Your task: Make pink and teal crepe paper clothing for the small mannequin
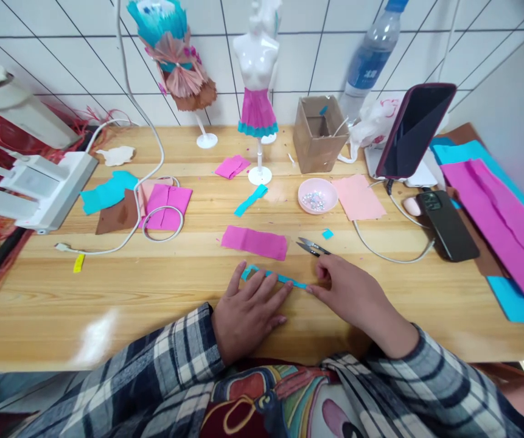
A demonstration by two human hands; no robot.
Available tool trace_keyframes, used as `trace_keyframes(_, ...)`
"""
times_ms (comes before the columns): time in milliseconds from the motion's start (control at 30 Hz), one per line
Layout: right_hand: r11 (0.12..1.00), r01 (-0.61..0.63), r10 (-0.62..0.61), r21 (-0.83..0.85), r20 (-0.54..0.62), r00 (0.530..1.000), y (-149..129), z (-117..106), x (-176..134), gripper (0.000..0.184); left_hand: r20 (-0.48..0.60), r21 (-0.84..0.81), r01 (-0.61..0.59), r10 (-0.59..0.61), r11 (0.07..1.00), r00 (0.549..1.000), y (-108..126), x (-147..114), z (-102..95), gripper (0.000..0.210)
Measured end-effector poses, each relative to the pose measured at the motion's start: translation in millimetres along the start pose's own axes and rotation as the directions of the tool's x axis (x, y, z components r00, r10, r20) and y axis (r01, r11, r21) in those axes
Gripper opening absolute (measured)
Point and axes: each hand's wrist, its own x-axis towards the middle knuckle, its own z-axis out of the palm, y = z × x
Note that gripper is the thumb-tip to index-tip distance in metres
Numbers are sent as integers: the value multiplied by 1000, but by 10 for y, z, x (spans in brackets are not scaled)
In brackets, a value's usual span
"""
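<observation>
A narrow blue crepe-paper strip [284,279] lies on the table close to me. Over its left part my left hand [250,310] rests flat, fingers spread, covering some of it. My right hand [353,292] is curled at the strip's right end, its thumb tip touching that end. Black-handled snips [311,246] point left just beyond the right hand; their handles are partly hidden by the fingers, so I cannot tell whether they are held. A magenta crepe-paper rectangle [255,242] lies flat behind the strip, and a small blue scrap [328,233] lies beyond the snips.
A white mannequin [257,61] in a magenta paper skirt stands at the back, beside a dressed figure [182,67]. Nearby are a cardboard box [319,137], a pink bowl of sequins [317,196], a propped phone [414,131], cables, a power strip [58,191] and coloured paper sheets [503,225].
</observation>
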Motion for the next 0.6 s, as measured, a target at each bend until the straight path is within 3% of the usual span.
trace_keyframes(133,990,140,-139,5,-105,985,15,38,-192,23,-40,-5,-90,90,996,995,-1,-29,38,48)
trace_keyframes(267,926,316,-348,-205,-149,925,-39,176,-388,37,17,-41,-71,72,997,997,11,-10,37,48)
trace_keyframes(467,947,274,-312,-166,-279,908,8,310,-351,21,92,-154,48,-34,987,995,-60,218,-49,30)
trace_keyframes(600,939,283,-332,-193,-308,892,10,320,-223,20,85,-184,82,-68,980,994,-176,399,-65,19)
